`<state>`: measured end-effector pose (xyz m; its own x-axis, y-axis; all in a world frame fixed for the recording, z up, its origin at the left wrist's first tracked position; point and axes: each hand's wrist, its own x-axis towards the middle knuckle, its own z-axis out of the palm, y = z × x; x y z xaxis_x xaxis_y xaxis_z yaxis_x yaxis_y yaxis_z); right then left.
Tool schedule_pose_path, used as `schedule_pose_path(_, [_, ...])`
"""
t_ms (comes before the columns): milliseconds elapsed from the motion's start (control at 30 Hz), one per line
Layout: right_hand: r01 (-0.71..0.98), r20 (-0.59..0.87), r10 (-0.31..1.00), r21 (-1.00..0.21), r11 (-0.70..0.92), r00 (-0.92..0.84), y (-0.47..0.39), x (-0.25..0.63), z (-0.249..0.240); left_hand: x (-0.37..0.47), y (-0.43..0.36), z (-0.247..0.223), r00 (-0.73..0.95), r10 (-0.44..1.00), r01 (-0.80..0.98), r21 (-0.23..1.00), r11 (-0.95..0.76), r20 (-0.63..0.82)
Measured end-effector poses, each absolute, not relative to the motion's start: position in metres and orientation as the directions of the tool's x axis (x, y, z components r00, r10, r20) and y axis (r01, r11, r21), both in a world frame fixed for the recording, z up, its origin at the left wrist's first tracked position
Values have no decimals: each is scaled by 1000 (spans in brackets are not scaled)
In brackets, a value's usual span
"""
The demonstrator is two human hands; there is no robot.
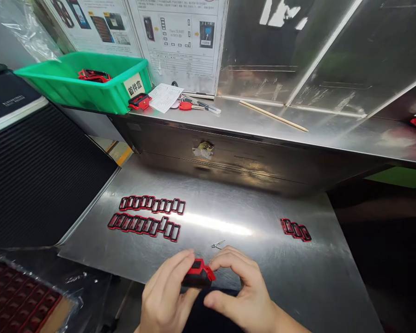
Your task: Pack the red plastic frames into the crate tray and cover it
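Observation:
My left hand [168, 291] is wrapped round a red and black part [198, 274] near the front edge of the metal table. On its right, my right hand [242, 286] has its index fingertip at the part's red corner, while the thumb stands apart below. Just beyond the hands lies a small pair of pliers [217, 243]. Two rows of red and black frames, an upper row [152, 204] and a lower row [143, 225], lie on the left half of the table. A small group of similar frames [296, 230] lies at the right.
Behind the table [263, 259], a raised metal shelf [229, 121] holds a green bin [86, 95], a paper slip [165, 96], red keys [186, 106] and a wooden stick [273, 115]. A black ribbed surface [45, 171] stands left; a plastic-wrapped tray [17, 296] sits lower left.

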<state>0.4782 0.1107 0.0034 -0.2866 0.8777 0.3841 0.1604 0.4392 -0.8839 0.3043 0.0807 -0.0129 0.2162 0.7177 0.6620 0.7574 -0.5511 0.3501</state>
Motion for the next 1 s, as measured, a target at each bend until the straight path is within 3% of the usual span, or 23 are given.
schedule_pose_path(133, [160, 457, 838, -842, 516, -297, 111, 478, 5, 303, 77, -17, 259, 687, 721, 337, -606, 679])
schedule_pose_path(333, [113, 519, 810, -819, 563, -273, 114, 483, 9, 292, 74, -4, 130, 907, 615, 685, -390, 400])
schedule_pose_path(433, [112, 537, 804, -810, 576, -255, 114, 484, 10, 286, 74, 1, 157, 927, 528, 764, -371, 342])
schedule_pose_path(800, [78, 554, 788, -803, 591, -270, 113, 484, 9, 285, 71, 6, 176, 886, 468, 756, -458, 429])
schedule_pose_path(1000, [117, 629, 705, -714, 691, -327, 114, 487, 8, 283, 71, 10, 212, 884, 490, 738, -464, 416])
